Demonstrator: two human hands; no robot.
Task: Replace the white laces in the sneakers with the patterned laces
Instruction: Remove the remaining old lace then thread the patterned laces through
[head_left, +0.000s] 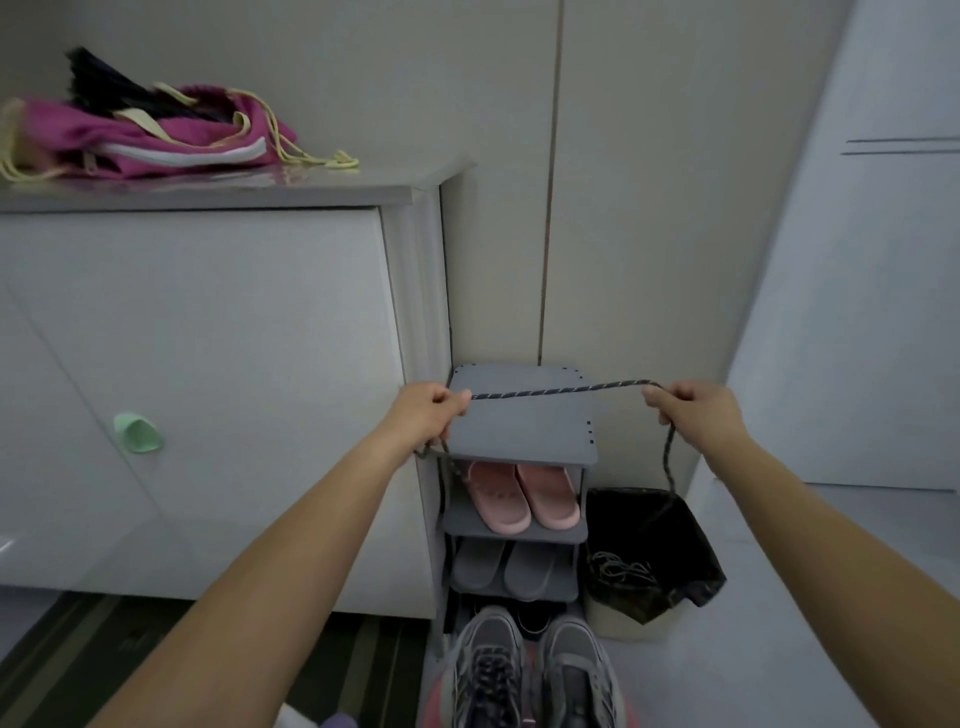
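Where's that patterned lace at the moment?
Mid-frame in the head view, the patterned lace is stretched between the left hand and right hand, above the grey shoe rack, with its ends dangling.

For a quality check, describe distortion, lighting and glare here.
Head view: wide lens bends the cabinet edges; light is dim and even, no hard shadows; the cabinet top faintly mirrors the pink bag; the lace between left hand and right hand looks sharp.

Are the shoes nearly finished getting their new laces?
About halfway, it seems. The left sneaker already wears a dark lace. The left hand and right hand hold the patterned lace stretched out. The right sneaker looks unlaced, so threading it is left.
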